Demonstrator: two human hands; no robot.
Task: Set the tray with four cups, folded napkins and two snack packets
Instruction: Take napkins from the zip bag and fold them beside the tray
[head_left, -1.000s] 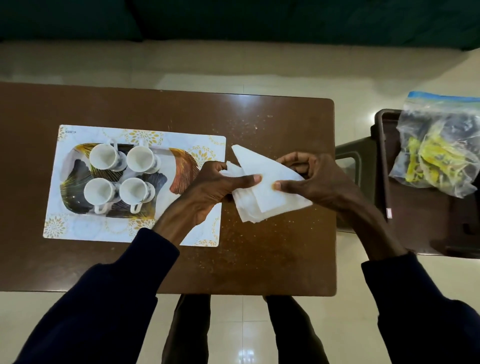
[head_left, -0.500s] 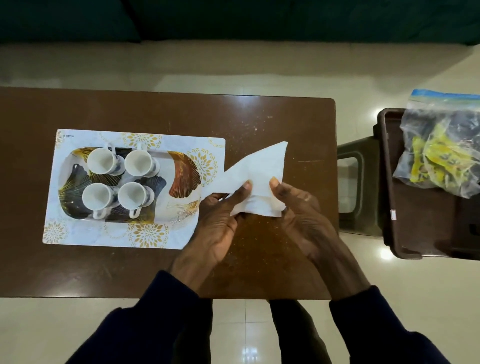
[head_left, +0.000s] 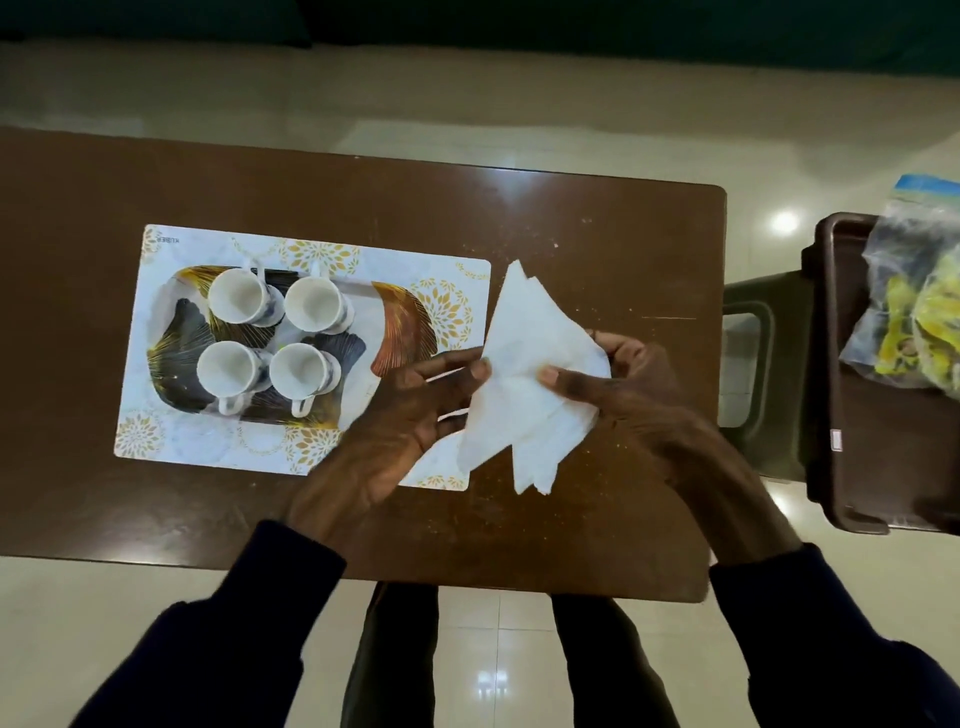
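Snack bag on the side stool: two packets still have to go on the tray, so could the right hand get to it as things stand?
Probably yes, once freed. The right hand is pinching the napkins with the left hand. The snack bag lies on that side, nothing between.

Four cups (head_left: 270, 332) crowd the tray's (head_left: 400, 332) left end; its right end and the table's (head_left: 597, 234) far-right corner lie bare.

Four white cups (head_left: 275, 332), one patterned tray (head_left: 400, 332), one placemat (head_left: 156, 431), one plastic bag of snack packets (head_left: 914, 296), two hands (head_left: 415, 410).
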